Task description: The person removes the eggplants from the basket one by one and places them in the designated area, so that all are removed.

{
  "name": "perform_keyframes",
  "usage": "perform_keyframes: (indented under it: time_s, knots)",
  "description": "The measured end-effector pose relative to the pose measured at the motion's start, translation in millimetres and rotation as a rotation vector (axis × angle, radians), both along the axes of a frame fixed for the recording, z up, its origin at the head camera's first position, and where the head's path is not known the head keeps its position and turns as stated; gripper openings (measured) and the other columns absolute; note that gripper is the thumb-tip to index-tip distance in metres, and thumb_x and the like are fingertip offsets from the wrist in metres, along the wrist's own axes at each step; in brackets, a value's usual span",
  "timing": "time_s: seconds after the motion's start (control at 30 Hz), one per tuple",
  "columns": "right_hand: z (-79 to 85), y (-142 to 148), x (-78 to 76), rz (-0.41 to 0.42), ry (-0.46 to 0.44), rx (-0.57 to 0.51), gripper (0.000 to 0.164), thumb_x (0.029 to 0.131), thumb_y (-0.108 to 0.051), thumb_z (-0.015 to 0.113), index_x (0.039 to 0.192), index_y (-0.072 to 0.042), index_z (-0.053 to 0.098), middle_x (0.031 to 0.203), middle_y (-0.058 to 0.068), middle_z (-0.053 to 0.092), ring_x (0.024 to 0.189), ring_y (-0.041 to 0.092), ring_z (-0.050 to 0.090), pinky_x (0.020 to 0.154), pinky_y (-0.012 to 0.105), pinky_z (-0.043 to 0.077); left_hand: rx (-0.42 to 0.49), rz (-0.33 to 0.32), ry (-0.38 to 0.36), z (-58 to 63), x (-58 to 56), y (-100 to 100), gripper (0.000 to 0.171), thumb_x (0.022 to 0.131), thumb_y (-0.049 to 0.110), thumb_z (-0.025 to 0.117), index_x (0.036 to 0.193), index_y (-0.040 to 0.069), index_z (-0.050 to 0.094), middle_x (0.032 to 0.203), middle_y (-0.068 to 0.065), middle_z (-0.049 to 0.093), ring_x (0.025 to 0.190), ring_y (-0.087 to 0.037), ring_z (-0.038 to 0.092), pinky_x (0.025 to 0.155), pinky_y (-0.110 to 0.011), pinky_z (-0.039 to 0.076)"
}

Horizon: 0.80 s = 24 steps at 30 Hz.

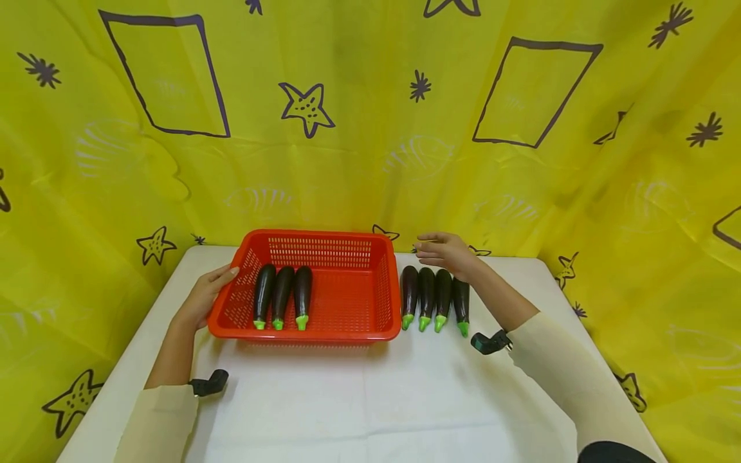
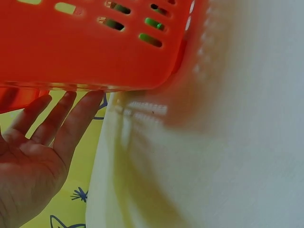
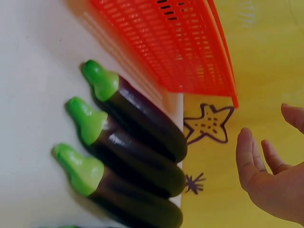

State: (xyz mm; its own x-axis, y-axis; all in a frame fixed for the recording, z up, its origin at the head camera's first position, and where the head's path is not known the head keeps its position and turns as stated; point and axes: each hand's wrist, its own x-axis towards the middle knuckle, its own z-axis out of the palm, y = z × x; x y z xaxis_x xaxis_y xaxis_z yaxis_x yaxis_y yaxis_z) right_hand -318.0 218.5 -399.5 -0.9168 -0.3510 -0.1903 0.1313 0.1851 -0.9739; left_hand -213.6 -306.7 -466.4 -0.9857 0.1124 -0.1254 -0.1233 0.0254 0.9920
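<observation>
A red plastic basket (image 1: 347,334) stands on the white table, with three dark eggplants (image 1: 282,296) lying side by side in its left part. My left hand (image 1: 205,297) touches the basket's left side, its fingers fairly straight; in the left wrist view, the fingers (image 2: 80,116) reach up to the red wall, and the thumb is not clearly seen. Several more eggplants (image 1: 426,296) lie in a row just right of the basket, green stems toward me. Above their far ends hovers my right hand (image 1: 448,254), holding nothing, its fingers loosely extended and apart from the eggplants.
The white table (image 1: 370,399) stretches out in front of the basket. A yellow patterned curtain (image 1: 359,173) hangs close behind the table's far edge and along both sides. Each wrist wears a small black camera (image 1: 211,383).
</observation>
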Motion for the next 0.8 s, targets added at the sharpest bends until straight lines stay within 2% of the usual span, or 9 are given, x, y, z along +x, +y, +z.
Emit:
perform_keyframes:
  time_s: [0.07,0.17,0.3,0.43,0.6,0.8]
  knots:
    - [1.9,-6,-0.3,0.012,-0.007,0.000,0.058,0.108,-0.011,0.059,0.155,0.014,0.036,0.150,0.034,0.046,0.111,0.023,0.068,0.111,0.048,0.046,0.006,-0.013,-0.011,1.1,-1.8,0,0.072,0.112,0.036,0.052,0.165,-0.003,0.022,0.118,0.002,0.068,0.100,-0.013,0.072,0.083,-0.038,0.063]
    - [4.4,-14,-1.2,0.038,-0.009,-0.006,0.058,0.108,-0.011,0.060,0.154,0.014,0.036,0.150,0.034,0.046,0.120,0.035,0.065,0.112,0.051,0.045,0.006,-0.030,-0.023,2.3,-4.6,-2,0.072,0.112,0.034,0.054,0.164,-0.005,0.023,0.116,0.002,0.069,0.099,-0.015,0.074,0.082,-0.041,0.063]
    - [7.9,-24,-3.1,0.073,-0.015,-0.038,0.056,0.108,-0.009,0.059,0.154,0.015,0.037,0.152,0.035,0.044,0.135,0.052,0.051,0.113,0.056,0.041,0.033,-0.047,-0.034,2.7,-7.5,-5,0.072,0.112,0.029,0.055,0.163,-0.008,0.021,0.116,0.001,0.071,0.099,-0.016,0.074,0.082,-0.042,0.063]
    - [10.7,-31,-4.3,0.093,-0.026,-0.044,0.053,0.107,-0.007,0.059,0.152,0.014,0.040,0.151,0.035,0.045,0.131,0.050,0.055,0.112,0.058,0.041,0.061,-0.052,-0.063,2.7,-9.2,-6,0.072,0.111,0.026,0.057,0.163,-0.008,0.020,0.113,0.002,0.072,0.098,-0.017,0.075,0.082,-0.042,0.063]
    - [14.9,-40,-7.3,0.144,-0.036,-0.051,0.050,0.107,-0.005,0.057,0.150,0.014,0.041,0.146,0.035,0.050,0.124,0.043,0.062,0.113,0.058,0.041,0.044,-0.055,-0.087,4.1,-11.5,-8,0.070,0.111,0.024,0.057,0.163,-0.008,0.022,0.111,0.003,0.073,0.097,-0.016,0.075,0.081,-0.042,0.063]
    - [21.8,-56,-12.0,0.209,-0.048,-0.041,0.051,0.108,-0.005,0.055,0.152,0.014,0.038,0.149,0.038,0.046,0.134,0.051,0.052,0.111,0.052,0.045,0.045,-0.063,-0.098,4.5,-13.8,-9,0.069,0.111,0.022,0.056,0.163,-0.007,0.021,0.110,0.003,0.072,0.096,-0.016,0.075,0.081,-0.043,0.063]
